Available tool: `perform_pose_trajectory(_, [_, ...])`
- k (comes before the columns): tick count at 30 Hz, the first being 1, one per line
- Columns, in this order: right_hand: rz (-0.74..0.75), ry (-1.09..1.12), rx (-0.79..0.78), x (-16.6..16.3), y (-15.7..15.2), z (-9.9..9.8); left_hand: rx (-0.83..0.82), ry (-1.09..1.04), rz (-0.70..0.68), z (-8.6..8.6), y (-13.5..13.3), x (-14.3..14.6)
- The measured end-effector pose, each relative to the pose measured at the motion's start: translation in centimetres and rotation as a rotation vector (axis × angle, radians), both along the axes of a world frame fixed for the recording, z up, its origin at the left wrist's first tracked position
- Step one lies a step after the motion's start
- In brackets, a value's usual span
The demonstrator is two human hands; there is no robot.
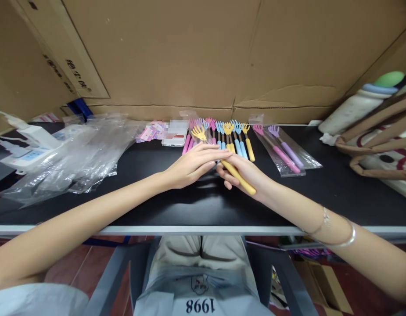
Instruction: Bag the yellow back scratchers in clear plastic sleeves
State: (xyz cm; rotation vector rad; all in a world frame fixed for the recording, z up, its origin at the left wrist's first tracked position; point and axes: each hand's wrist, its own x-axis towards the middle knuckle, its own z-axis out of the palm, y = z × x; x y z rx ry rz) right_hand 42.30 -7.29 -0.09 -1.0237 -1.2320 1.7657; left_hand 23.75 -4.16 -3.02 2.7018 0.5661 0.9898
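Observation:
My right hand (247, 175) is closed around the yellow handle of a yellow back scratcher (238, 177), whose hand-shaped head (199, 132) points away from me. My left hand (194, 164) lies over the shaft with fingers stretched out flat, touching the scratcher and my right fingers. Just beyond them a row of several pink, blue and yellow back scratchers (234, 138) lies on the black table (203, 206).
Two bagged scratchers, pink and purple (285, 151), lie to the right. A heap of clear plastic bags (74, 151) and a white device (34, 140) sit at the left. Cardboard boxes (189, 57) wall the back. A bag with brown straps (380, 145) stands at far right.

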Motion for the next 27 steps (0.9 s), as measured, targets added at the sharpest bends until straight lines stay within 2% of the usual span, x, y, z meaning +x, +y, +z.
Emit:
perform_pose_trajectory(6, [0.031, -0.019, 0.043, 0.0, 2.2, -0.3, -0.035, -0.069, 0.078, -0.1, 0.8, 1.2])
perform_pose_trajectory(13, [0.104, -0.038, 0.024, 1.0, 2.4, -1.2, 0.008, 0.0, 0.024, -0.8, 0.6, 0.7])
perform_pose_trajectory(17, [0.096, -0.034, 0.08, 0.9, 2.4, -1.4, 0.056, -0.014, 0.03, -0.8, 0.7, 0.5])
perform_pose_trajectory(22, [0.03, -0.028, 0.116, 0.9, 2.4, -1.7, 0.114, -0.006, 0.11, -0.5, 0.4, 0.6])
perform_pose_trajectory(27, [0.059, -0.048, 0.152, 1.2, 2.6, -1.9, 0.219, 0.036, 0.25, -0.2, 0.4, 0.4])
